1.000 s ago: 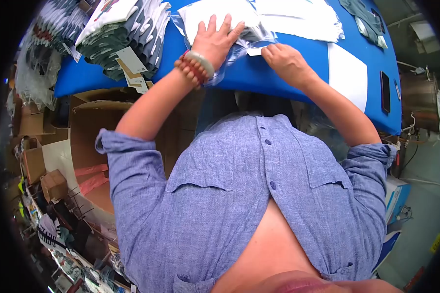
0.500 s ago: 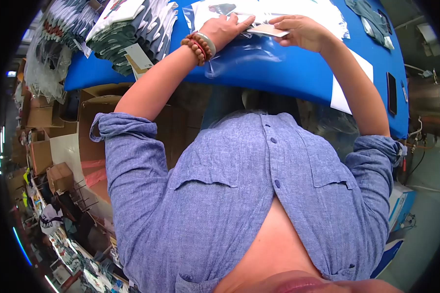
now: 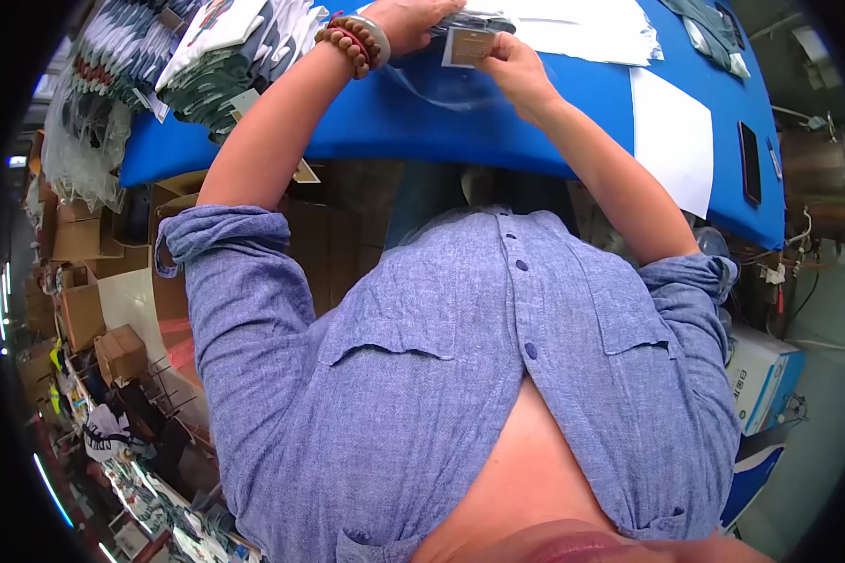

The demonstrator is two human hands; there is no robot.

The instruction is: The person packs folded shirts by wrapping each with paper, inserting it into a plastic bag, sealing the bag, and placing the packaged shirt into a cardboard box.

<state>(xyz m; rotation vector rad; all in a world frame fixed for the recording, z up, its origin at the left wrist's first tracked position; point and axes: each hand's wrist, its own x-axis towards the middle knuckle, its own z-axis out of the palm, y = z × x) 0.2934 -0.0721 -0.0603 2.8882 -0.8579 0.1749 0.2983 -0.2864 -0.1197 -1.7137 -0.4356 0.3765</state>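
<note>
My right hand [image 3: 516, 70] pinches a small tan and white tag [image 3: 468, 47] near the front of the folded garment. At the top edge my left hand [image 3: 408, 21] reaches over the folded garment [image 3: 479, 17]; part of that hand is cut off by the frame, and its fingers lie over the cloth. Clear plastic film [image 3: 441, 89] spreads on the blue table [image 3: 366, 131] below both hands. Beads and a pale bangle circle my left wrist.
Stacks of folded garments [image 3: 225, 75] stand at the left, with plastic-wrapped ones beyond. White sheets [image 3: 671, 141], a phone [image 3: 749, 161], a pen and a grey-green garment [image 3: 699, 33] lie at the right. Below the table are cardboard boxes [image 3: 120, 354].
My left hand has moved up and left over the garment. My right hand has moved lower and left, and the tag now hangs flat-side toward the camera.
</note>
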